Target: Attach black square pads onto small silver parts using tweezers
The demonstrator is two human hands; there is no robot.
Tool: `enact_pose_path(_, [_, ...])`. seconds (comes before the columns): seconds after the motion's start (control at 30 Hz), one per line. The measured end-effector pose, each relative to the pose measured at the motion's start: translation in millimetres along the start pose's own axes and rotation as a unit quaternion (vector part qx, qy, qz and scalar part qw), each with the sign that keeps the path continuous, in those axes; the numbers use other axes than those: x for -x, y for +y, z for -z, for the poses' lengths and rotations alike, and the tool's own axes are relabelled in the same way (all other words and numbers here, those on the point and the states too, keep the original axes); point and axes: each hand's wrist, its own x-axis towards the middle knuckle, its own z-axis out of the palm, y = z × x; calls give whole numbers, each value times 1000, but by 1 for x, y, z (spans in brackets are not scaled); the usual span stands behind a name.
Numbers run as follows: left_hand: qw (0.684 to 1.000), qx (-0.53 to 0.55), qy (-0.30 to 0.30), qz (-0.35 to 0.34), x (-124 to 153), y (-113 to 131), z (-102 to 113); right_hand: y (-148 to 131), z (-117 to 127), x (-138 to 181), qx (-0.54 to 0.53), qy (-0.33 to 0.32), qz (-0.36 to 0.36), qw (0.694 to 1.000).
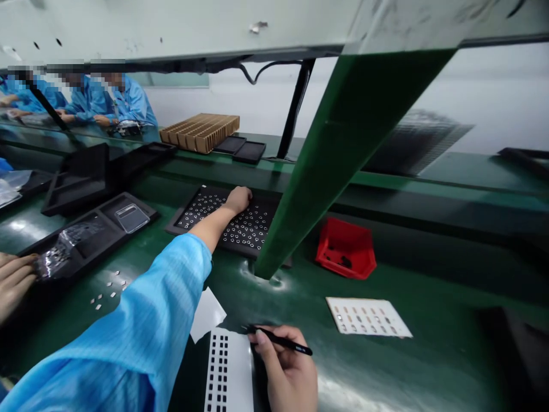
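My left hand [239, 199] is stretched far forward over a black tray [240, 250] with many small white-outlined pieces spread across it. Its fingers are curled down at the tray's far side, and whatever they pinch is hidden. In my right hand [291, 366], black tweezers [285, 341] lie between thumb and fingers, tips pointing left. Just left of that hand is a white sheet with rows of small black rectangles [234, 372]. A plain white piece of paper [206, 315] lies beyond the sheet, partly behind my blue sleeve [141, 309].
A green post [317, 166] rises beside the tray. To its right are a red bin [346, 246] and a white card of small parts [368, 317]. Another person's hand [15, 280] is at left, by a long black tray [96, 229]. Small loose pieces [109, 289] lie nearby.
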Motion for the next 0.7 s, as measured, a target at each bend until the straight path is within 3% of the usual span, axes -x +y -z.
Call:
enact_pose_path(0.17, [997,33,57,-29,25,10,22,-2,3,-8,27,-42,56,997])
enact_pose_path(0.27, [987,62,127,-72,48,28,50,-5,2,-9,21,-36,65,997])
enact_pose_path(0.37, [971,93,197,-102,90,43,85,-7,-1,-10,11,-36,76,996])
enact_pose_path(0.43, [962,109,227,-106,135,51,106,-9,-3,-11,3,-35,81,996])
enact_pose_path(0.53, [953,148,236,-118,227,60,121,-12,-4,-13,-7,-31,68,997])
enact_pose_path(0.6, [956,147,217,-132,296,64,117,-14,-2,-13,-9,-34,48,998])
enact_pose_path(0.7, [969,127,138,-163,389,68,95,-17,6,-9,6,-48,14,999])
